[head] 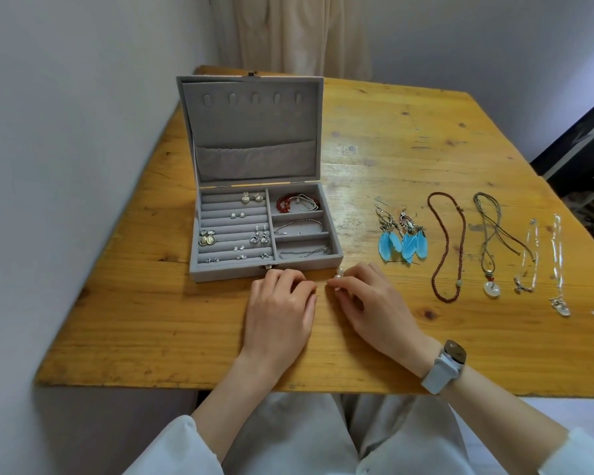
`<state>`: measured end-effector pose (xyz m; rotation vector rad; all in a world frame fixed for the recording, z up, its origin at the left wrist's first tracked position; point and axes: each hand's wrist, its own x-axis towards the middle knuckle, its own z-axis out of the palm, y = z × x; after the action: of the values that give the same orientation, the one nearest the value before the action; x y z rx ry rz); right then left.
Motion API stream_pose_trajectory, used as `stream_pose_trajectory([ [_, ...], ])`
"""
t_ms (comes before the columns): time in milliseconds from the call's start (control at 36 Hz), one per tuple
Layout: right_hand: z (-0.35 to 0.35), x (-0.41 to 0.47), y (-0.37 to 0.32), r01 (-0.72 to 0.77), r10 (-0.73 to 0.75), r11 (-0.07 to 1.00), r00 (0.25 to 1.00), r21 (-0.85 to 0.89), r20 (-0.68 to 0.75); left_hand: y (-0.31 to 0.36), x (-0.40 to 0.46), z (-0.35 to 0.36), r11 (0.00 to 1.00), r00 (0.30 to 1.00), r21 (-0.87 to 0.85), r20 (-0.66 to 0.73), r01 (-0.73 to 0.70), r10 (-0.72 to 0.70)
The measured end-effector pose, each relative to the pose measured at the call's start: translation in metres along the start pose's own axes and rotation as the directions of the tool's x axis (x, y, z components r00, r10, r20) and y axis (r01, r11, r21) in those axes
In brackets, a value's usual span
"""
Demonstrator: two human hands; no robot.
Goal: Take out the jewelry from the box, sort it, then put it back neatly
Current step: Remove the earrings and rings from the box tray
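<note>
While the grey jewelry box (264, 231) sits open on the wooden table (391, 138), both hands rest just in front of it. The right hand (367, 303) pinches a small pearl piece (338, 274) at its fingertips. The left hand (278, 303) has its fingers curled; I cannot tell if it holds anything. Little earrings (235, 234) sit in the box's rows and a red bead bracelet (287, 202) lies in its top right part. To the right lie blue feather earrings (402, 240), a brown bead necklace (448, 245), a cord necklace (491, 241) and two thin silver chains (559, 262).
</note>
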<state>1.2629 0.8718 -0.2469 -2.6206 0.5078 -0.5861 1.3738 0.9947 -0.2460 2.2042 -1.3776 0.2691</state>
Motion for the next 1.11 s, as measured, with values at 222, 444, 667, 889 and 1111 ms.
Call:
stream_pose_trajectory([
  [222, -0.008, 0.005, 0.001, 0.010, -0.010, 0.997, 1.000, 0.082, 0.004, -0.006, 0.001, -0.002, 0.999, 1.000, -0.038, 0.028, 0.000, 0.001],
  [444, -0.019, 0.101, -0.009, 0.071, -0.064, 0.993, 0.995, 0.096, -0.077, -0.051, 0.081, -0.037, 0.995, 0.987, 0.058, -0.146, 0.077, -0.068],
  [667, 0.012, 0.147, -0.017, 0.003, -0.005, 1.000, 0.999, 0.030, 0.046, -0.084, 0.113, -0.034, 0.949, 0.965, 0.232, 0.100, 0.213, -0.241],
  [889, 0.042, 0.184, -0.023, 0.048, -0.043, 0.997, 0.996, -0.059, 0.075, -0.102, 0.123, -0.023, 0.936, 0.974, 0.304, 0.083, 0.179, -0.213],
  [1111, 0.044, 0.189, -0.024, 0.117, -0.111, 0.989, 0.991, -0.088, 0.071, -0.108, 0.131, -0.020, 0.915, 0.977, 0.363, 0.044, 0.178, -0.207],
])
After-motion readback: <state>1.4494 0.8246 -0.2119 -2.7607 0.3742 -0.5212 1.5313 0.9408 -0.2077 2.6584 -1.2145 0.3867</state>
